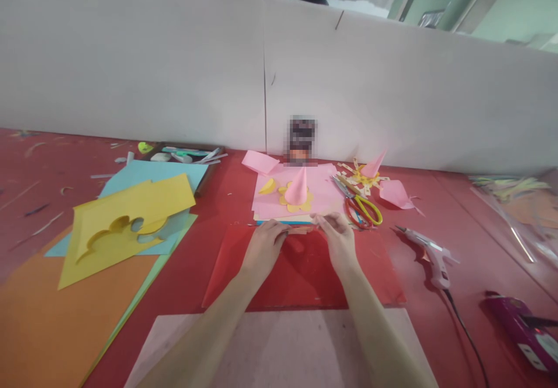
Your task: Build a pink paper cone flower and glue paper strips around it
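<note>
My left hand (265, 244) and my right hand (337, 238) are both pinched on a small pale pink paper strip (300, 229), held between them over the far edge of a red sheet (300, 277). Just beyond lies a pink sheet (325, 199) with a pink paper cone (297, 187) standing on a yellow paper flower (300, 205). A yellow scrap (267, 186) lies beside it. Scissors with red and yellow handles (360, 205) rest to the right of my right hand.
A white glue gun (429, 251) with a black cord lies at right, a purple box (521, 324) nearer the edge. Yellow cut paper (126, 219), blue and orange sheets are stacked at left. A white partition wall (174, 57) closes off the back. A pale pink sheet (283, 347) lies nearest me.
</note>
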Available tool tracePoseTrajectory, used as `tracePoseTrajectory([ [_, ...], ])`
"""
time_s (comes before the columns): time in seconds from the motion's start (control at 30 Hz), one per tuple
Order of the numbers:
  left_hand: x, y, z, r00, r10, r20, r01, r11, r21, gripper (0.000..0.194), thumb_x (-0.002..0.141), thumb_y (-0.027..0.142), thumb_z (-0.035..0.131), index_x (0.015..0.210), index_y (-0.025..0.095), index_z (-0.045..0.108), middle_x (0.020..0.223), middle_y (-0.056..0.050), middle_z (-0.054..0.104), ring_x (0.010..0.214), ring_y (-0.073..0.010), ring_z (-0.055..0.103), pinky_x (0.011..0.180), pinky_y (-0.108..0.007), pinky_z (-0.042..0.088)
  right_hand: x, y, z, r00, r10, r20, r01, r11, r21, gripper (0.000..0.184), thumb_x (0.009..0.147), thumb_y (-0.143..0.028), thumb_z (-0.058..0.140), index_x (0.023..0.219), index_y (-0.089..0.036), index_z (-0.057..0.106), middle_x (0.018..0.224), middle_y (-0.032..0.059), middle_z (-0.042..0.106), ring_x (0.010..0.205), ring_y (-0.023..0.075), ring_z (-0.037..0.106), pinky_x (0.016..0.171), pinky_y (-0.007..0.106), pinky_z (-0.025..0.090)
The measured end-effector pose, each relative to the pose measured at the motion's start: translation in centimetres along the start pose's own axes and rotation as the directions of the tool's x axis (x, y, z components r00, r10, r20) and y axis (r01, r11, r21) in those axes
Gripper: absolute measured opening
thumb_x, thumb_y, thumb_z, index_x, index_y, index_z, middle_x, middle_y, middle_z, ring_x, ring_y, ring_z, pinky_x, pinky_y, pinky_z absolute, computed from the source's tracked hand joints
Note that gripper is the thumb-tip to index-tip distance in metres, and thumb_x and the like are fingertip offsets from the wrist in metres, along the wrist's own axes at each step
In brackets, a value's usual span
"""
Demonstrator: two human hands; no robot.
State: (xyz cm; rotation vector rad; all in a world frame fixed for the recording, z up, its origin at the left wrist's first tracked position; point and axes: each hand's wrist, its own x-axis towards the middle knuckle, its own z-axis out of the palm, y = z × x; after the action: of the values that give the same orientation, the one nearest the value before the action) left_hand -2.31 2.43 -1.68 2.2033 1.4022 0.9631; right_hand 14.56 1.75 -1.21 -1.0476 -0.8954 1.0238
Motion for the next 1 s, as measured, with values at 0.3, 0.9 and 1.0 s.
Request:
tracePoseTrajectory([
  [0.3,0.0,0.1,0.0,1.0,-0.022,0.016,0.023,1.0,-0.013,0.022,0.079,0.003,0.05,0.085,0.019,0.063,0.087,-0.002,0.063,0.084,-0.0152,0.057,0.078,-0.028,0.046,0.1,0.0,-0.1,1.0,-0.029,0.01,0.03,0.994,-0.101,0.016,0.07,-0.033,0.066,0.069,-0.019,0.06,0.059,-0.0048,0.051,0.054,0.0075,0.045,0.052,0.021,0.036],
  [0.9,-0.1,0.2,-0.1,1.0,-0.009,-0.012,0.009,1.0,-0.02,0.031,0.075,0.0,0.046,0.096,0.018,0.06,0.094,-0.004,0.063,0.089,-0.0167,0.057,0.081,-0.032,0.047,-0.5,0.7,0.4,0.959,0.141,0.245,-0.036,0.921,-0.387,0.025,0.072,-0.041,0.061,0.076,-0.016,0.064,0.054,-0.0017,0.058,0.042,0.0089,0.046,0.039,0.021,0.034],
  [1.0,-0.1,0.3,-0.1,1.0,-0.021,-0.006,0.021,1.0,-0.01,0.034,0.072,-0.002,0.046,0.097,0.018,0.059,0.096,-0.004,0.063,0.09,-0.0171,0.056,0.081,-0.033,0.047,-0.7,0.2,0.5,0.955,0.13,0.266,-0.006,0.907,-0.422,0.025,0.073,-0.04,0.06,0.08,-0.018,0.068,0.07,0.0019,0.066,0.051,0.0111,0.052,0.048,0.022,0.04],
])
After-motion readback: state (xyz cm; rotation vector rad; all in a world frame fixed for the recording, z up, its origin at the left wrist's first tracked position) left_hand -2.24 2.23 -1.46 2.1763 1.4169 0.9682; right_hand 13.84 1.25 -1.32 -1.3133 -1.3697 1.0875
